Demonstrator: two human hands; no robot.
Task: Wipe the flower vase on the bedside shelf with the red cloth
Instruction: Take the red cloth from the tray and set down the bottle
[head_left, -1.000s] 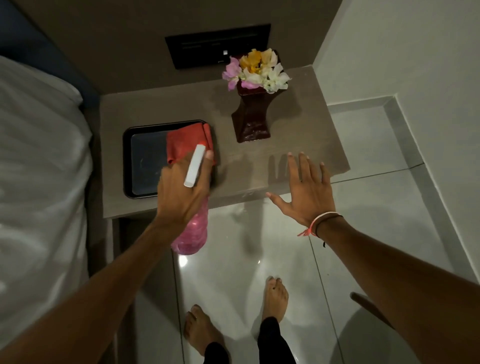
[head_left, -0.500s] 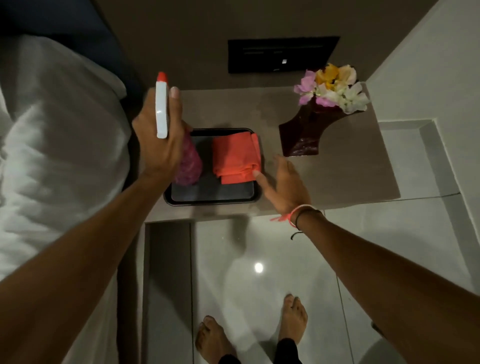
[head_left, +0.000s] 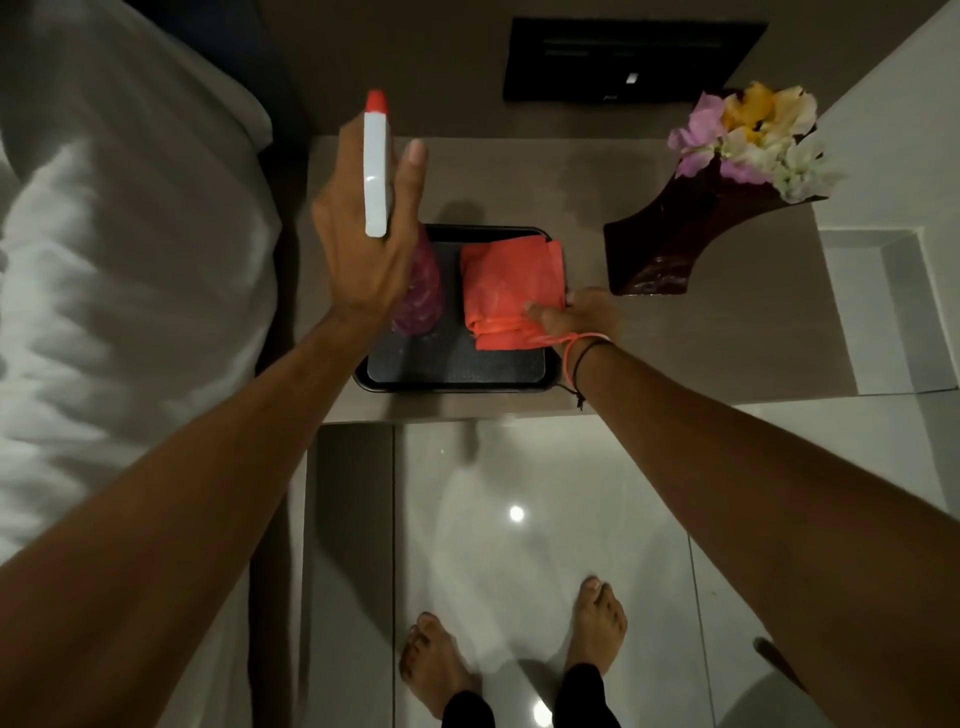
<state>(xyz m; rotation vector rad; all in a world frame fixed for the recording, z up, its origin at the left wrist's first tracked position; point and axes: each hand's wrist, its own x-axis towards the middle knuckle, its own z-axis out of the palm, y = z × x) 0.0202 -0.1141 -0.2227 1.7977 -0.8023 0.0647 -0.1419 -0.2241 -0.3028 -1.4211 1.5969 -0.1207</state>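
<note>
A dark brown flower vase (head_left: 675, 244) with pink, yellow and white flowers (head_left: 753, 140) stands at the right of the bedside shelf (head_left: 727, 338). A folded red cloth (head_left: 506, 286) lies in a black tray (head_left: 452, 376) on the shelf. My right hand (head_left: 576, 317) grips the cloth's near right corner. My left hand (head_left: 363, 239) holds a pink spray bottle (head_left: 418, 291) with a white trigger head over the tray's left side.
A bed with white bedding (head_left: 119, 291) lies at the left, close to the shelf. A black switch panel (head_left: 634, 57) is on the wall behind. Glossy floor tiles (head_left: 519, 519) and my bare feet (head_left: 519, 654) are below.
My right hand has moved from beside the cloth onto it and closed on its corner. The spray bottle has stayed over the tray's left side.
</note>
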